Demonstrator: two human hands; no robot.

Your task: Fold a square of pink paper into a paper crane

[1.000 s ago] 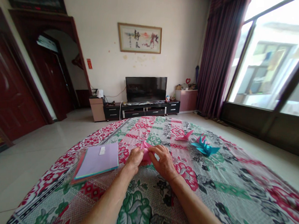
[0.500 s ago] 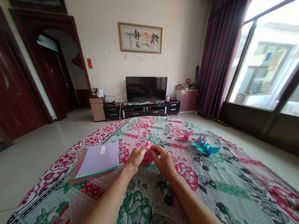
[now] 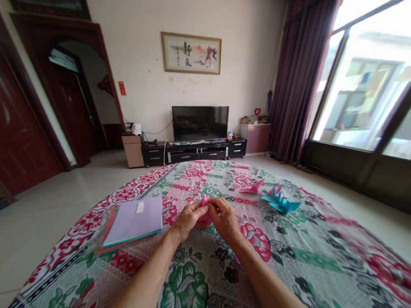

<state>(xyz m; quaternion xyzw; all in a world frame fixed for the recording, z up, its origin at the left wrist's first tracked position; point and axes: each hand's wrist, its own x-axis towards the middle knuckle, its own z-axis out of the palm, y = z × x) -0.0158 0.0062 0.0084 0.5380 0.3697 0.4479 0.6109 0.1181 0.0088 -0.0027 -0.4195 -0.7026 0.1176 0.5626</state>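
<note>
A piece of folded pink paper [image 3: 204, 218] is pinched between my two hands above the patterned tablecloth [image 3: 185, 288]. My left hand [image 3: 190, 219] grips its left side, thumb on top. On the other side, my right hand [image 3: 224, 216] pinches the upper edge with thumb and curled forefinger. My fingers cover much of the paper, so its full shape is hidden. To the right lie folded paper cranes: a blue one [image 3: 282, 204], and a pink one [image 3: 253, 187] farther back, with more pink paper partly behind the blue.
Left of my hands lies a stack of coloured paper sheets [image 3: 135, 222], lilac on top, bearing a small white label [image 3: 140, 207]. Beyond the table stand a television [image 3: 201, 122] and a low black cabinet [image 3: 185, 154]. A dark curtain [image 3: 284, 85] hangs at the right.
My fingers have shifted slightly on the pink paper, and a bit more of its top shows between them. The whole view has moved a little; the cranes and stack stay put.
</note>
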